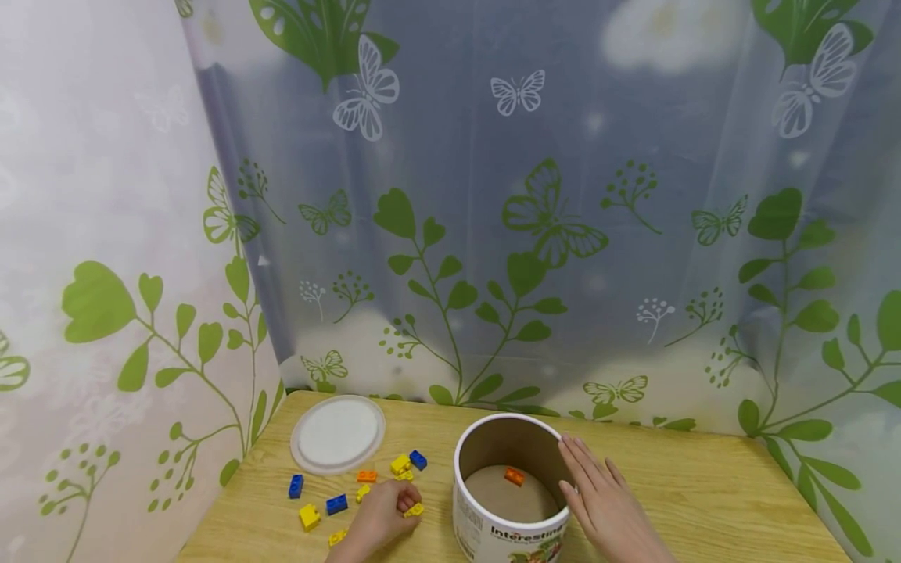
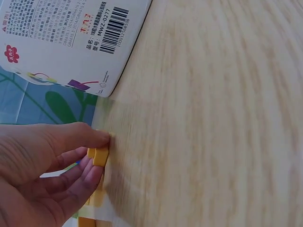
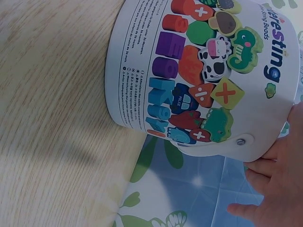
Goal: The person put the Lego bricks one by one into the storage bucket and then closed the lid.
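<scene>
Between thumb and fingers my left hand [image 1: 383,514] pinches a small yellow toy brick [image 1: 414,510], just above or on the wooden table; the left wrist view shows the brick [image 2: 100,156] at the fingertips. To its right stands a white round bucket [image 1: 486,536] with printed labels and an open top. One orange brick [image 1: 515,475] lies on the bucket's floor. My right hand [image 1: 608,500] rests against the bucket's right rim with its fingers extended; in the right wrist view the hand [image 3: 277,175] touches the bucket near its upper edge.
Around the left hand lie loose bricks: blue ones [image 1: 296,486], yellow ones [image 1: 309,517] and an orange one [image 1: 367,475]. A round whitish lid [image 1: 338,434] lies at the back left of the table. Behind the table hangs a leaf-and-butterfly curtain [image 1: 450,234].
</scene>
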`<state>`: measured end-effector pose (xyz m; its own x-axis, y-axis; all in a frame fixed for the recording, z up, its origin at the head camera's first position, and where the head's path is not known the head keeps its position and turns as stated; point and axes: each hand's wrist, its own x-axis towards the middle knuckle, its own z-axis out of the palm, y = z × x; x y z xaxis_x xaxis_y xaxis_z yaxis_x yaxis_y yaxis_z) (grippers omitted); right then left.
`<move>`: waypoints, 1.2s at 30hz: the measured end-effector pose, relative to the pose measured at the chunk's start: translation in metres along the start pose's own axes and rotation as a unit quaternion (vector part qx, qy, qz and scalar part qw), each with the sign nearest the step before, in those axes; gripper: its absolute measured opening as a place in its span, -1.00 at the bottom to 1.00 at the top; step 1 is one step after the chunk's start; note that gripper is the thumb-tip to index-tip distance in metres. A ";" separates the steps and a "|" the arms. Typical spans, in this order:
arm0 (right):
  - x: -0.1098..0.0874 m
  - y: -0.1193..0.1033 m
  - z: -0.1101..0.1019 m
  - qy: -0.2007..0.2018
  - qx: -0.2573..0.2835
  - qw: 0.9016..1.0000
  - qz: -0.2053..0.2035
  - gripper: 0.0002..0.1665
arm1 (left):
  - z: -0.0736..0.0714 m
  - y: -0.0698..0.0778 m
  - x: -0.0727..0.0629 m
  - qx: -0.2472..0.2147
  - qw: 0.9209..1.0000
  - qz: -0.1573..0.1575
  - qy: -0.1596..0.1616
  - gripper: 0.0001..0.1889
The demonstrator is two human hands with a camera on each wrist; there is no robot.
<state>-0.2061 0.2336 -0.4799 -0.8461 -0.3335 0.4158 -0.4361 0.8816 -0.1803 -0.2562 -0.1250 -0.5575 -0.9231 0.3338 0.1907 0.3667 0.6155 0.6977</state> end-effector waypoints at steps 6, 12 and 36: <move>-0.001 0.001 0.000 0.004 -0.004 1.000 -0.004 -0.37 | -0.007 0.004 0.006 0.001 1.000 0.018 0.008 -0.79; 0.000 0.002 0.000 0.013 -0.012 1.000 -0.012 -0.37 | -0.026 0.029 0.014 -0.028 0.999 0.036 0.016 -0.80; 0.000 0.001 0.000 0.008 -0.006 1.000 -0.008 -0.37 | -0.062 0.093 0.041 0.003 0.992 0.101 0.073 -0.81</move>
<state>-0.2065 0.2347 -0.4801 -0.8342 -0.3412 0.4332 -0.4448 0.8807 -0.1628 -0.2667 -0.0982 -0.4423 -0.8374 0.3439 0.4248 0.5463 0.5509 0.6309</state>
